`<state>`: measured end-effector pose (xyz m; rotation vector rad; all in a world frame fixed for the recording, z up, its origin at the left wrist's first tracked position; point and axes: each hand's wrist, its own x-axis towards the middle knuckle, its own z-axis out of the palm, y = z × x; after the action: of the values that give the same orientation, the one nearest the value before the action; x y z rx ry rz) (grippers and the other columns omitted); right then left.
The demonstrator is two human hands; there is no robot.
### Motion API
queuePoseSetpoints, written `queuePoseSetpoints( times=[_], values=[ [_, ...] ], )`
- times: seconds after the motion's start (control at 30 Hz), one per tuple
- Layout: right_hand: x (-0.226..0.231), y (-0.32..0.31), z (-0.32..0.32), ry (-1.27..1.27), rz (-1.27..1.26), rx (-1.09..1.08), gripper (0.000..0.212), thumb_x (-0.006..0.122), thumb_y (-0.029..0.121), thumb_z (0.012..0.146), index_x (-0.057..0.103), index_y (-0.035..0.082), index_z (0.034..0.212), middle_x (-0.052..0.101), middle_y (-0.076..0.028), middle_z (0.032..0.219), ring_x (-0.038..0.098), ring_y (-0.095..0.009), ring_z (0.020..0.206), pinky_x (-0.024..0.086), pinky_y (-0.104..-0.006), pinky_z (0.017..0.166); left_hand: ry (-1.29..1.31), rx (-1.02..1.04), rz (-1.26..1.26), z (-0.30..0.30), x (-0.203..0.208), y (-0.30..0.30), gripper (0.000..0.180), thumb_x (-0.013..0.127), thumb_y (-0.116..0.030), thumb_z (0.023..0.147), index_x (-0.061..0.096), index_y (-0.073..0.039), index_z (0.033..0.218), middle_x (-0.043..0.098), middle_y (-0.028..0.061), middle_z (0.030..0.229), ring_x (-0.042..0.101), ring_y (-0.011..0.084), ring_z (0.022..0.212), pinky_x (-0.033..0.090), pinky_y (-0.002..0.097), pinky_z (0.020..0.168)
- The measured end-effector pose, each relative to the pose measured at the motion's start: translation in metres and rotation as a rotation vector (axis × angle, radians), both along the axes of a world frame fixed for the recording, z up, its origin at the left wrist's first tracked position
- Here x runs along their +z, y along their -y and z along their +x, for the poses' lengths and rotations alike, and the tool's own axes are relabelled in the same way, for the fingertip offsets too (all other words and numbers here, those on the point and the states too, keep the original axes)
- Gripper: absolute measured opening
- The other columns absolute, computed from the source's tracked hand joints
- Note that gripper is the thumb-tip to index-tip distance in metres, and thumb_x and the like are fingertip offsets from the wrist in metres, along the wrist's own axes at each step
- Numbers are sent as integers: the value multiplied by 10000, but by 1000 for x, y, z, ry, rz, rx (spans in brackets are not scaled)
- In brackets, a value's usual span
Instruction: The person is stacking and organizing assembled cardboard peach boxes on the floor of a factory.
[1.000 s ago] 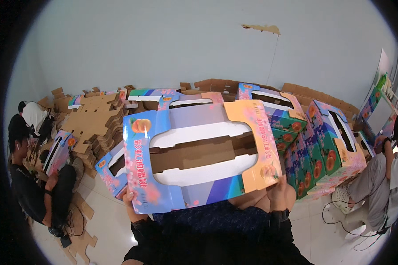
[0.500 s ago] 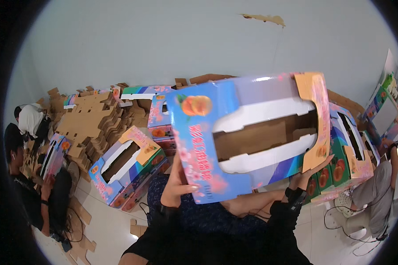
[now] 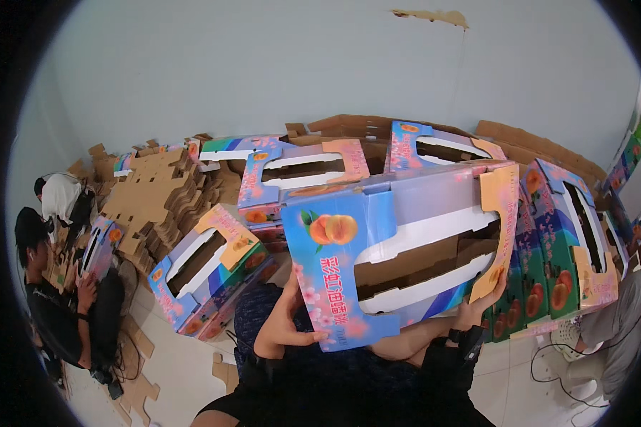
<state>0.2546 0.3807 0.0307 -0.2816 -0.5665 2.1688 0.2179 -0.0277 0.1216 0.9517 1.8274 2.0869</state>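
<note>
In front of my lap I hold a printed cardboard fruit box (image 3: 335,274), blue, lilac and pink with peaches pictured on it. Its open slot faces me, with white inner flaps along both long sides and a plain brown inside. My left hand (image 3: 285,317) grips the lower left corner, thumb on the front face. Around the lower right edge, by the orange end flap, curls my right hand (image 3: 486,299); part of its fingers is hidden by the box. The box tilts slightly, its right end higher.
Finished-looking boxes stand at left (image 3: 199,263), behind (image 3: 303,167) and at right (image 3: 566,242). Flat brown cardboard sheets (image 3: 139,199) are piled at back left. A co-worker (image 3: 57,299) sits at left with another box; another person's leg (image 3: 612,334) shows at right. Cardboard scraps (image 3: 224,370) lie on the tiled floor.
The held box has come down and a little nearer my lap, both hands still on it. Boxes behind it have come into sight. The view has shifted slightly.
</note>
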Motion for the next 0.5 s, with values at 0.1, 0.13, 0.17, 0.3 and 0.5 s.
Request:
queuePoseSetpoints(
  times=[0.1,0.13,0.17,0.3,0.5],
  values=[
    [-14,-7,2,-10,-14,-54,414,468,400,944,526,139,1259,604,-47,1150,593,-226,1029,481,-367,888,40,-38,-28,5,1,-5,1220,822,-55,581,54,-39,1529,250,93,1531,285,207,1395,233,373,1127],
    [-15,-3,4,54,50,-173,432,475,376,943,497,123,1293,576,-66,1199,573,-228,1069,469,-372,919,44,-46,-30,4,0,-7,1220,822,-55,581,54,-39,1529,250,93,1531,285,207,1395,233,373,1127],
    [-17,-2,7,120,115,-293,456,482,352,943,467,107,1327,547,-85,1248,553,-231,1109,458,-376,949,33,-77,-38,3,-1,-10,1202,816,-53,592,60,-35,1527,240,93,1533,264,204,1402,216,369,1132],
    [-34,-3,29,598,1291,-950,708,588,274,887,246,41,1462,324,-194,1435,407,-280,1270,339,-393,1082,58,-90,-66,3,-9,-13,1066,761,-11,659,124,-25,1514,246,96,1521,227,203,1414,177,365,1144],
    [19,38,38,778,1109,-768,1035,446,-72,538,104,56,1506,207,-177,1505,264,-348,1348,182,-412,1156,11,-51,-87,-10,-48,-19,862,648,98,729,233,-31,1474,344,93,1460,305,214,1376,235,397,1129]
  ],
)
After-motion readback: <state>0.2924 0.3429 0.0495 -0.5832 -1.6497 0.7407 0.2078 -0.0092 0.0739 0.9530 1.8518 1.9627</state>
